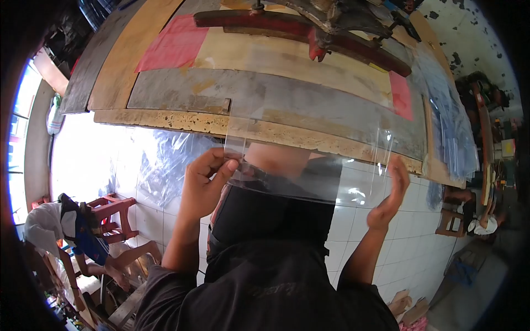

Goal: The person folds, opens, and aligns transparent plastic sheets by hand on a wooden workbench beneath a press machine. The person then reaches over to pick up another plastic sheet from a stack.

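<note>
A clear plastic sheet (309,185) with folded-looking side edges is held in front of my body, its far part overlapping the workbench edge. At its left end, my left hand (205,185) is closed, thumb and fingers pinching the edge. My right hand (390,190) is at the right end, fingers stretched upward along the edge and the thumb apart from it. Whether the right palm presses on the sheet is hard to see.
A wooden workbench (182,118) spans the front, bearing a red metal clamp-like frame (265,25). Stacked clear plastic (450,127) lies at its right end. Plastic film (165,160) is at left below the bench. A seated person (83,237) is at left, near a red stool (118,212).
</note>
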